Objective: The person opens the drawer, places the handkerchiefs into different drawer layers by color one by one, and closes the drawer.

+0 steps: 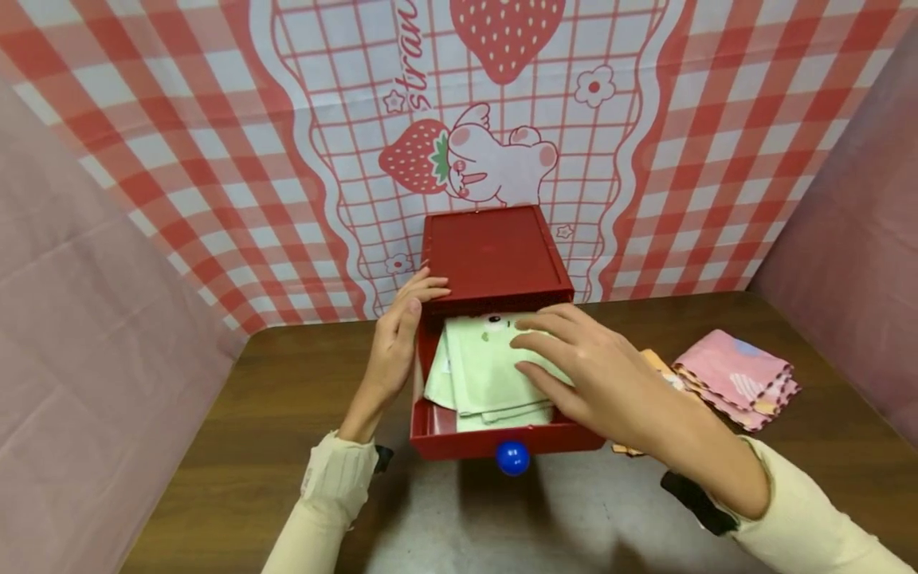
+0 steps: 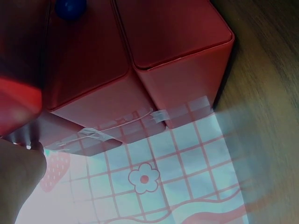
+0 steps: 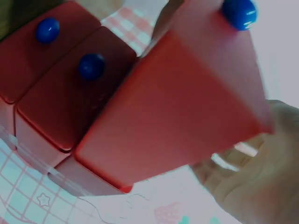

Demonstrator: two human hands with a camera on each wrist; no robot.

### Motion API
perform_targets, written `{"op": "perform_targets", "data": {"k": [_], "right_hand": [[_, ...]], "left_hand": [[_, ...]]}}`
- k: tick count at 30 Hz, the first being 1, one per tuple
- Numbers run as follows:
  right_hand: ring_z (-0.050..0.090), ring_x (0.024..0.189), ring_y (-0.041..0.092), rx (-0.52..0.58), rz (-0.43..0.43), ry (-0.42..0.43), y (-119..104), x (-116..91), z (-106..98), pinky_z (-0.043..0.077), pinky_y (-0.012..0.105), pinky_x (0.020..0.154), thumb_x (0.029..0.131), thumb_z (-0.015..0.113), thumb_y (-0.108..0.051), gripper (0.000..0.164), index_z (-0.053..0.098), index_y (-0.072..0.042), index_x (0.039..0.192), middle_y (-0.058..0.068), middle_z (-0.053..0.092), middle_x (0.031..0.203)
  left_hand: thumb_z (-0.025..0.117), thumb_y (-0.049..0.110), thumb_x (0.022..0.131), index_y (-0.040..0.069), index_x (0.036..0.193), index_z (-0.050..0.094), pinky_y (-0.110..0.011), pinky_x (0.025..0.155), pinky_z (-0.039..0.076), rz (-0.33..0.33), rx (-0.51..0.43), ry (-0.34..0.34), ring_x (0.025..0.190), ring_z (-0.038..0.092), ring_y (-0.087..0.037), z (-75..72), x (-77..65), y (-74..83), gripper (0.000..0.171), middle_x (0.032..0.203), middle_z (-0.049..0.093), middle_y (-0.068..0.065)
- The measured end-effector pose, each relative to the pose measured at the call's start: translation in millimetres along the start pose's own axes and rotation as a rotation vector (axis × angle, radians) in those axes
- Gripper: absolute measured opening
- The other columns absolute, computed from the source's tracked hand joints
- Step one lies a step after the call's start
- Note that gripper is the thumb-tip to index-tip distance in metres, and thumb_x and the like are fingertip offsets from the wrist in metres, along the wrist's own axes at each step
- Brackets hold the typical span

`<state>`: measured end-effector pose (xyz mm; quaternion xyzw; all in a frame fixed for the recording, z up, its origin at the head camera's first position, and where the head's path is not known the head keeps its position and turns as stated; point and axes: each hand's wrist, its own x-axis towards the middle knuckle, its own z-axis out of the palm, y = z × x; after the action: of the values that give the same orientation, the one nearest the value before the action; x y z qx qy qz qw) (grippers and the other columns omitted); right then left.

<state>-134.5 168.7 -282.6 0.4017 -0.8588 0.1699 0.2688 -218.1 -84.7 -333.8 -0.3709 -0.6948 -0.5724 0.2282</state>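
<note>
Resting against the left front corner of a red cabinet [image 1: 495,251], the left hand [image 1: 393,343] has its fingers laid nearly straight over the top edge, the thumb raised, taking hold of nothing; the right hand [image 1: 602,375] reaches over the pulled-out top drawer [image 1: 459,447], its fingers spread apart and loosely bent above a green cloth [image 1: 495,375]; whether the fingertips touch that cloth, I cannot tell, though no pinch on it shows. The green cloth lies folded inside the drawer, an eye printed near its back edge, other pale green layers showing beneath; a blue knob [image 1: 512,458] sits on the drawer's front. Two lower drawers [image 3: 70,100], pushed in, show in the right wrist view; right of the cabinet, on the brown surface [image 1: 280,399], lie a folded pink cloth [image 1: 735,371] and an orange cloth [image 1: 656,363], the latter partly hidden by the right arm.
</note>
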Motion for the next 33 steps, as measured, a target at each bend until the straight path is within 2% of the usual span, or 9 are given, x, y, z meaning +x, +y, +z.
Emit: {"op": "perform_targets", "data": {"k": [4,8,11,14,19,22,29,31,33], "right_hand": [[0.062,0.107,0.012,0.096,-0.055,0.077,-12.9,-8.7,-14.1,0.053,0.027,0.087,0.104,0.047,-0.042,0.039,0.072,-0.013,0.112,-0.002,0.067,0.116],[0.062,0.091,0.008,0.237,-0.139,0.217,-23.1,-13.2,-24.8,0.05,0.017,0.074,0.103,0.055,-0.031,0.028,0.072,-0.01,0.107,-0.001,0.07,0.103],[0.063,0.083,0.01,0.371,-0.209,0.3,-29.0,-17.3,-27.8,0.05,0.018,0.072,0.1,0.061,-0.018,0.016,0.072,-0.007,0.102,0.002,0.071,0.094],[0.064,0.081,0.012,0.479,-0.25,0.335,-33.0,-23.9,-27.4,0.051,0.019,0.073,0.097,0.063,-0.009,0.01,0.072,-0.004,0.098,0.003,0.071,0.089],[0.066,0.082,0.013,0.585,-0.269,0.29,-36.2,-35.8,-24.4,0.053,0.02,0.073,0.097,0.061,-0.003,0.01,0.07,-0.003,0.1,0.004,0.071,0.09],[0.066,0.083,0.013,0.644,-0.25,0.244,-36.4,-41.8,-22.0,0.054,0.021,0.075,0.096,0.06,0.001,0.012,0.069,-0.003,0.103,0.004,0.07,0.091],[0.062,0.077,0.006,0.721,-0.192,0.155,-37.8,-57.6,-5.8,0.051,0.015,0.067,0.096,0.058,0.005,0.019,0.068,-0.007,0.107,0.0,0.067,0.089],[0.062,0.077,0.004,0.72,-0.159,0.093,-38.6,-63.7,-0.2,0.052,0.013,0.068,0.094,0.059,0.006,0.023,0.068,-0.01,0.108,-0.002,0.069,0.09],[0.062,0.078,0.0,0.723,-0.125,0.017,-40.0,-68.4,5.2,0.051,0.012,0.068,0.094,0.059,0.007,0.028,0.068,-0.014,0.109,-0.006,0.069,0.091]], "left_hand": [[0.029,-0.002,0.104,-0.011,0.122,0.062,-0.043,0.121,0.019,-0.001,0.003,-0.006,0.144,0.031,-0.042,-0.6,0.0,0.8,0.039,0.132,0.057,-0.028],[0.029,-0.002,0.104,-0.012,0.122,0.061,-0.043,0.122,0.019,-0.002,0.003,-0.006,0.144,0.031,-0.042,-0.5,-0.5,0.5,0.038,0.132,0.057,-0.028],[0.03,-0.002,0.104,-0.012,0.122,0.061,-0.043,0.122,0.019,-0.003,0.002,-0.004,0.144,0.03,-0.042,-0.5,-1.4,-0.3,0.038,0.132,0.057,-0.028],[0.03,-0.001,0.104,-0.012,0.122,0.061,-0.043,0.121,0.019,-0.002,0.0,-0.004,0.144,0.03,-0.043,-0.3,-2.0,-0.3,0.038,0.132,0.057,-0.028],[0.03,0.002,0.106,-0.012,0.123,0.061,-0.044,0.122,0.019,-0.003,0.0,-0.007,0.145,0.029,-0.043,-0.3,-2.5,-0.5,0.037,0.133,0.056,-0.028],[0.031,0.001,0.106,-0.012,0.123,0.06,-0.044,0.122,0.019,-0.003,0.0,-0.006,0.145,0.029,-0.043,-0.4,-2.4,-0.2,0.037,0.134,0.055,-0.029],[0.031,0.001,0.105,-0.012,0.124,0.06,-0.045,0.122,0.019,0.001,-0.005,-0.008,0.145,0.028,-0.044,0.5,-2.4,0.1,0.036,0.135,0.055,-0.029],[0.032,0.009,0.108,-0.007,0.126,0.061,-0.043,0.122,0.019,0.009,0.003,-0.009,0.146,0.029,-0.039,0.8,-3.8,-10.1,0.038,0.137,0.056,-0.022],[0.031,0.007,0.107,-0.007,0.126,0.061,-0.043,0.122,0.019,0.008,0.003,-0.011,0.146,0.028,-0.039,1.1,-3.9,-9.7,0.038,0.137,0.056,-0.022]]}}
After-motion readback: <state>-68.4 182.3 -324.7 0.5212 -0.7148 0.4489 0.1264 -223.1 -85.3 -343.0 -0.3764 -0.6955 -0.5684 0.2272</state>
